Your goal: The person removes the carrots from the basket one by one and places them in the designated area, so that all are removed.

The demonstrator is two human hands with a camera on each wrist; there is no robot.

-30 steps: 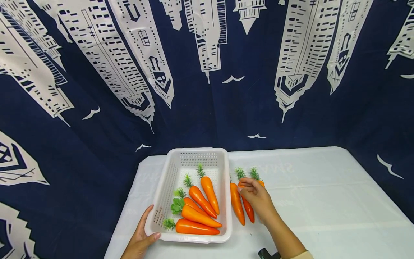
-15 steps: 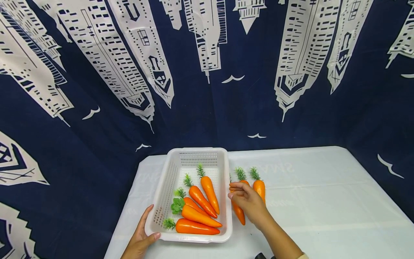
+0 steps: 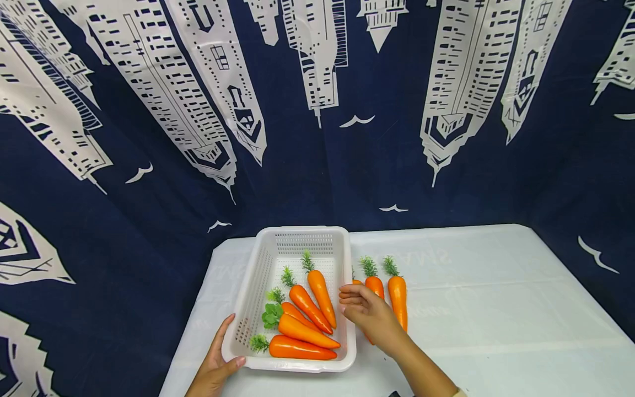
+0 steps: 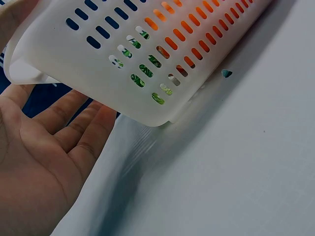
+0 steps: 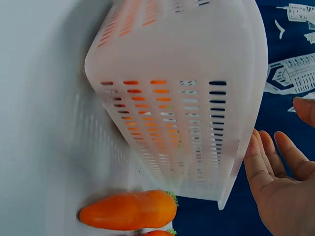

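Observation:
A white perforated plastic basket [image 3: 347, 242] stands on the table with several orange toy-like carrots [image 3: 303, 331] inside, their green tops pointing left and back. At its front left corner my left hand [image 3: 213, 366] holds the rim, thumb at the front, fingers along the left side. The left wrist view shows the same hand [image 4: 54, 142] with its fingers behind the basket corner. My right hand [image 3: 374, 317] is at the right rim, fingers extended and holding nothing. In the right wrist view the fingertips of this hand [image 5: 283, 177] are at the rim; contact is hard to tell.
Three carrots lie right of the basket: a right one [image 3: 398, 300], a middle one [image 3: 374, 285] and one mostly hidden by my right hand. The white-covered table [image 3: 496, 309] stretches right. Behind it hangs a navy cloth [image 3: 317, 182] with white buildings.
My right hand has moved left, from over the loose carrots to the basket's right rim, uncovering the right carrot. The basket and my left hand have not visibly moved.

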